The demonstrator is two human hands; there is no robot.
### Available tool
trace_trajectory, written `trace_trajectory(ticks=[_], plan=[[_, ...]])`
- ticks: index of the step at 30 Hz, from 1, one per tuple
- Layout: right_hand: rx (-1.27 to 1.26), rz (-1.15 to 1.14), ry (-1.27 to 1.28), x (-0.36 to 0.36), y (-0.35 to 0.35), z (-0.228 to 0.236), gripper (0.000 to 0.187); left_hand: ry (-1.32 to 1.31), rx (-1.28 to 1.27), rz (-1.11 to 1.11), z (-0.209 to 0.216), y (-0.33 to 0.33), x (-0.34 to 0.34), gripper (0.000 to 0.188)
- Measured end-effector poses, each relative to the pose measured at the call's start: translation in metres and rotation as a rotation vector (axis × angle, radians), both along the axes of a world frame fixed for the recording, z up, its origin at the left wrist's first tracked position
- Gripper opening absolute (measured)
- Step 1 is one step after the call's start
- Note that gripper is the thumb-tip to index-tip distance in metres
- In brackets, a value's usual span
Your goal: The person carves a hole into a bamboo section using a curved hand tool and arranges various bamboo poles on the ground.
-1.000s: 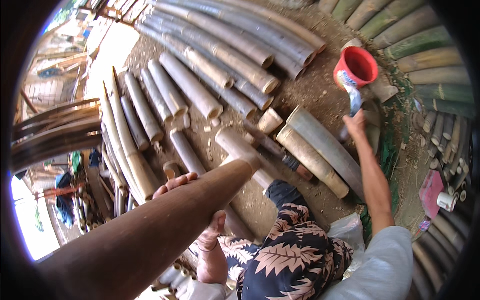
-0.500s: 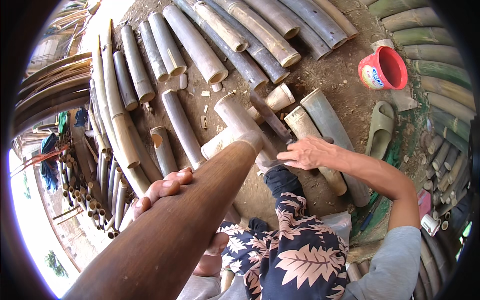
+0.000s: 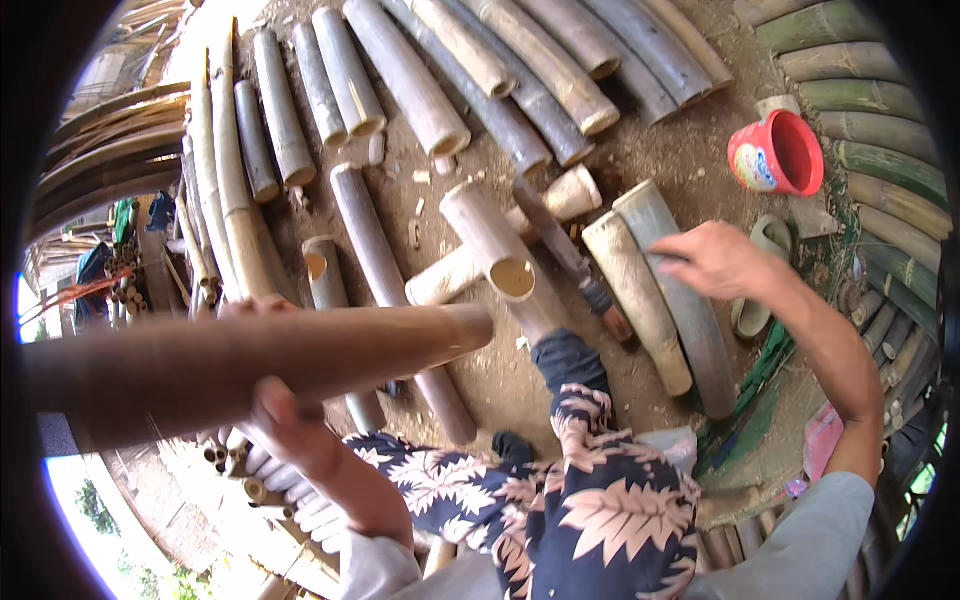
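Right hand (image 3: 712, 262) moved right, open over grey bamboo (image 3: 680, 300) | left hand (image 3: 285, 420) grips brown bamboo pole (image 3: 250, 365) | red cup (image 3: 778, 152) upper right

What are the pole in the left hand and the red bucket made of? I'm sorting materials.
Pole: looks like bamboo, dry, matte brown; nearby cut pieces show hollow ends. Left hand grips it. Red bucket: probably plastic, smooth and glossy with a thin moulded rim.

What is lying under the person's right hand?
Under the right hand lies a grey bamboo tube on the dirt ground, beside a paler bamboo piece. The hand covers part of the tube; whether the fingers touch it cannot be told.
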State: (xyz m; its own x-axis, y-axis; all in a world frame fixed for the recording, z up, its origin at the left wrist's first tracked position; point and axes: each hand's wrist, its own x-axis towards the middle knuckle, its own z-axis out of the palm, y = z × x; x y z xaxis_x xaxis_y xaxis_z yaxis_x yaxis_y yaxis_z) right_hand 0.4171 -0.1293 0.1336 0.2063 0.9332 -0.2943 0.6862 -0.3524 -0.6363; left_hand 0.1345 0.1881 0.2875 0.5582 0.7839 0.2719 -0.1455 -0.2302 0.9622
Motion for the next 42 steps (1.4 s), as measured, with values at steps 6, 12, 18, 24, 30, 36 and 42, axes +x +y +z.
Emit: trace_trajectory(ticks=[6, 12, 18, 24, 30, 36, 42], plan=[[-0.006, -0.485, 0.121, -0.018, -0.038, 0.018, 0.054, 0.711, -0.006, 0.191, -0.042, 0.091, -0.009, 0.072], [-0.219, -0.435, 0.211, -0.065, -0.039, -0.018, 0.066, 1.168, 0.322, 0.3, -0.19, 0.118, -0.125, 0.096], [-0.271, -0.232, 0.16, -0.043, -0.004, 0.006, 0.06, 1.517, 0.42, 0.404, -0.255, 0.084, -0.167, 0.074], [-0.327, 0.037, 0.006, -0.03, 0.036, 0.026, 0.059, 1.259, 0.399, 0.503, -0.238, 0.037, -0.128, 0.047], [-0.413, 0.361, -0.006, -0.047, 0.108, 0.029, 0.059, 0.263, -1.308, -0.557, -0.199, -0.115, -0.033, 0.072], [-0.447, 0.622, -0.113, -0.053, 0.166, 0.011, 0.053, -0.238, -1.765, -0.216, -0.23, -0.167, 0.048, 0.08], [-0.482, 0.774, -0.139, -0.052, 0.182, -0.009, 0.045, -0.164, -1.965, 0.016, -0.232, -0.152, 0.074, 0.061]])
